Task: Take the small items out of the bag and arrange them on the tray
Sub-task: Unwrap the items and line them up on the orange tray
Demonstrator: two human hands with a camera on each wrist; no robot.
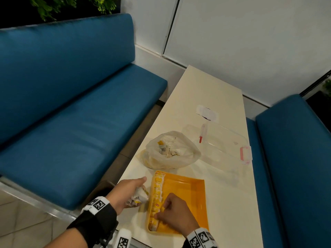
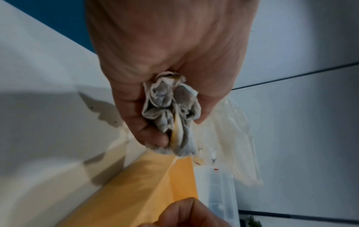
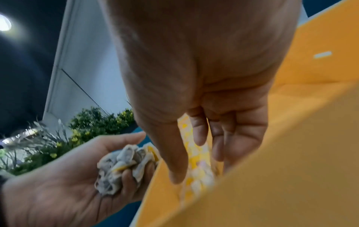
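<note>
Sachets (image 1: 138, 197) in left hand (image 1: 128, 192) (bunched)

A long cream table (image 1: 206, 97) runs from 6 o'clock up toward 12 in the head view, flanked by a blue padded bench (image 1: 71, 97) at 9 o'clock and a second blue bench seat (image 1: 293, 158) at 3 o'clock. On the table at about 2 o'clock lies a clear plastic container (image 1: 222, 145) with a pink latch (image 1: 245, 155) on its near end, a small red-tipped stick (image 1: 202, 135) resting at its 10 o'clock corner, and a white wrapper with a dark patch (image 1: 207, 113) flat just beyond it at 12 o'clock. White wall panels (image 1: 250, 33) stand behind the table's far end, and green leafy plants (image 1: 53, 6) hang over the bench back at 11 o'clock.
</note>
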